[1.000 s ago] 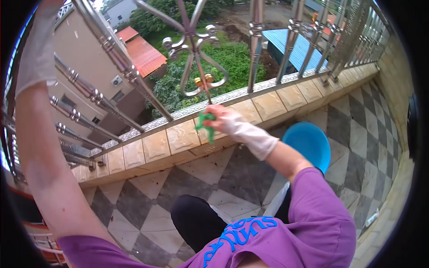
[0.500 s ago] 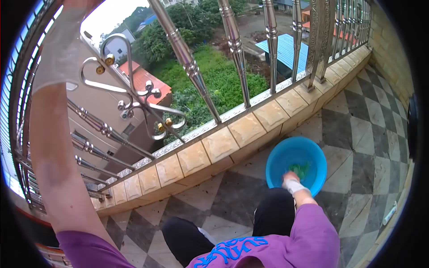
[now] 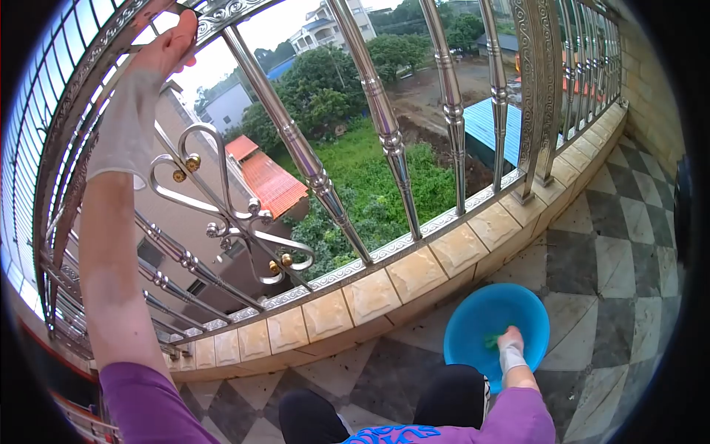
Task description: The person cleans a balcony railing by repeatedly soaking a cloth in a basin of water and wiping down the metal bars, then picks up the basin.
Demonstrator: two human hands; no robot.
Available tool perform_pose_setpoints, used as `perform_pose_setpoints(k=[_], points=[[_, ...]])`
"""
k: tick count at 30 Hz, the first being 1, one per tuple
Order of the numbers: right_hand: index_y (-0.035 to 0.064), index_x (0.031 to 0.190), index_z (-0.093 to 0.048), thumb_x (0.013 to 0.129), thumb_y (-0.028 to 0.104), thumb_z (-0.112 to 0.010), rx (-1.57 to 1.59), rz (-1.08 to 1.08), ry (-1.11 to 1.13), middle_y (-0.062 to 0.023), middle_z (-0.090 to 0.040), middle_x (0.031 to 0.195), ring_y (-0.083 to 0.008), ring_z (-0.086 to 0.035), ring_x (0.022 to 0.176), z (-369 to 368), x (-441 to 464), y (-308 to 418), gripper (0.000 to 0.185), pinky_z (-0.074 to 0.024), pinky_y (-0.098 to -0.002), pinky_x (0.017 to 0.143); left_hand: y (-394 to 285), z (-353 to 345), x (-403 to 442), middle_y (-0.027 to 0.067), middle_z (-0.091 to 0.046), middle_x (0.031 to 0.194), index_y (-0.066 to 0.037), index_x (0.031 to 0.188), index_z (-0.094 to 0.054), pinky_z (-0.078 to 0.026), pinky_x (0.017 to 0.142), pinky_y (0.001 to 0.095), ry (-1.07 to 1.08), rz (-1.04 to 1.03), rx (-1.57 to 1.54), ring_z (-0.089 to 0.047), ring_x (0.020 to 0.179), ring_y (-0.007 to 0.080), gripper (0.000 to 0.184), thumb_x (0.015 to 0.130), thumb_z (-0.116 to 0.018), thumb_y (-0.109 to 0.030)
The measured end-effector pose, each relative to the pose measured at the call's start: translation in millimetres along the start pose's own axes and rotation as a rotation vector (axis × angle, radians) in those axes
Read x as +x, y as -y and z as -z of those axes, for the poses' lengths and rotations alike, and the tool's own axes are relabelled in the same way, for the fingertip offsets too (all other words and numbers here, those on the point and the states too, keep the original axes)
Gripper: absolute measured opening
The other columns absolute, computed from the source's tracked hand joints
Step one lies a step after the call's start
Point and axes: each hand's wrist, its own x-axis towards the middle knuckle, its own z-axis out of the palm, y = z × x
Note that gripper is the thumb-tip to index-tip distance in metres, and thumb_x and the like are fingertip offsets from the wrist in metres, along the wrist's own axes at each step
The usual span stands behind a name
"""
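My left hand (image 3: 171,50) is raised at the upper left with its fingers curled over the metal railing's top rail (image 3: 235,10). A translucent whitish sleeve or glove cuff (image 3: 126,129) covers that wrist. Down at the right, my right hand (image 3: 510,340) reaches into a blue plastic basin (image 3: 473,314) on the floor. Its fingers are closed on a green cloth (image 3: 491,341), partly hidden by the hand. White material wraps the right wrist. How much water the basin holds cannot be made out.
Shiny railing posts (image 3: 384,133) and a heart-shaped scroll ornament (image 3: 244,229) stand in front of me. They rise from a low stone-tiled ledge (image 3: 347,300). My bent knees (image 3: 455,399) are close to the basin on the checkered floor (image 3: 577,266).
The view has tilted upward, bringing my left hand and the top rail into sight. My right hand stays in the basin with the green cloth, now more covered by the hand.
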Motion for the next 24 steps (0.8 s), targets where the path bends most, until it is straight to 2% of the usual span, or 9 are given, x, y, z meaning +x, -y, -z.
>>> perform_pose_setpoints(k=[4,6,8,11,14,18,20,23,24], points=[[0.0172,0.12,-0.061,0.078,0.027,-0.069,-0.098,-0.019,-0.238,-0.0188,-0.055,0.121,-0.0345,-0.057,0.11,46.6,-68.2,41.6,0.044,-0.0464,-0.0437,0.096,10.8,-2.6,11.6,0.0012,-0.066,0.08,-0.011,0.106,-0.061,-0.043,0.071,0.0275,0.023,0.0,-0.018,-0.053,0.073,0.0112,0.064,0.088,-0.039,-0.068],[0.018,0.123,-0.06,0.08,0.026,-0.066,-0.295,0.011,0.047,-0.0173,-0.054,0.124,-0.0363,-0.056,0.112,15.5,-53.9,25.3,0.044,-0.0458,-0.0454,0.097,19.1,-10.0,16.8,0.001,-0.066,0.081,-0.012,0.108,-0.061,-0.043,0.072,0.0272,-0.016,-0.018,-0.002,-0.054,0.072,0.0111,0.059,0.089,-0.041,-0.065],[0.0104,0.107,-0.067,0.081,0.013,-0.063,0.696,-0.143,0.085,-0.0151,-0.068,0.098,-0.0303,-0.066,0.095,-82.5,28.0,-33.4,0.026,-0.0523,-0.0453,0.089,14.7,-9.3,9.2,0.0022,-0.067,0.082,-0.014,0.11,-0.061,-0.044,0.071,0.028,-0.042,-0.043,-0.041,-0.057,0.071,0.0135,0.053,0.089,-0.042,-0.06],[0.0063,0.098,-0.065,0.074,0.002,-0.067,0.907,0.141,0.341,-0.0131,-0.068,0.086,-0.0279,-0.067,0.07,12.0,-9.1,60.4,0.024,-0.058,-0.0442,0.059,-12.1,2.8,-6.1,0.0004,-0.065,0.084,-0.011,0.116,-0.057,-0.046,0.068,0.0286,0.014,0.007,0.125,-0.056,0.071,0.0122,0.048,0.093,-0.042,-0.05],[0.0041,0.098,-0.063,0.081,0.0,-0.06,1.26,0.639,0.516,-0.0097,-0.065,0.088,-0.0203,-0.066,0.071,138.6,-43.3,209.0,0.018,-0.0566,-0.0351,0.062,11.9,-7.2,18.9,0.0013,-0.066,0.082,-0.014,0.115,-0.058,-0.046,0.072,0.0305,0.002,-0.034,0.166,-0.058,0.074,0.0135,0.049,0.091,-0.042,-0.053],[0.0052,0.113,-0.064,0.088,0.008,-0.058,0.699,1.185,-0.292,-0.0081,-0.067,0.102,-0.0193,-0.064,0.092,310.5,-89.1,401.2,0.025,-0.0515,-0.0327,0.084,24.2,-13.7,26.7,0.0049,-0.068,0.086,-0.012,0.117,-0.058,-0.047,0.076,0.0323,-0.053,-0.095,0.207,-0.063,0.082,0.0172,0.056,0.09,-0.042,-0.058],[0.0047,0.115,-0.063,0.087,0.011,-0.06,0.876,1.286,-0.447,-0.0071,-0.067,0.107,-0.0161,-0.062,0.099,377.1,-176.9,490.9,0.029,-0.0479,-0.0291,0.086,-35.2,5.1,-20.7,0.0161,-0.069,0.092,-0.009,0.093,-0.069,-0.049,0.085,0.038,-0.094,0.019,0.314,-0.066,0.092,0.0314,0.069,0.094,-0.024,-0.061],[0.0106,0.114,-0.064,0.081,0.019,-0.067,0.664,1.305,-0.887,-0.014,-0.064,0.11,-0.0258,-0.063,0.1,412.1,-231.7,581.7,0.034,-0.0466,-0.0327,0.087,-26.4,1.0,-14.5,0.0163,-0.069,0.098,-0.012,0.097,-0.069,-0.047,0.088,0.0424,-0.11,0.008,0.367,-0.063,0.097,0.0344,0.075,0.093,-0.016,-0.064],[0.007,0.095,-0.062,0.074,-0.002,-0.059,0.928,1.454,-0.726,-0.0161,-0.061,0.086,-0.0356,-0.058,0.088,421.5,-182.5,633.2,0.023,-0.0457,-0.0397,0.081,-33.6,3.8,-20.6,0.0162,-0.069,0.1,-0.011,0.097,-0.069,-0.047,0.089,0.0422,-0.121,0.045,0.334,-0.064,0.098,0.0328,0.073,0.093,-0.018,-0.063]])
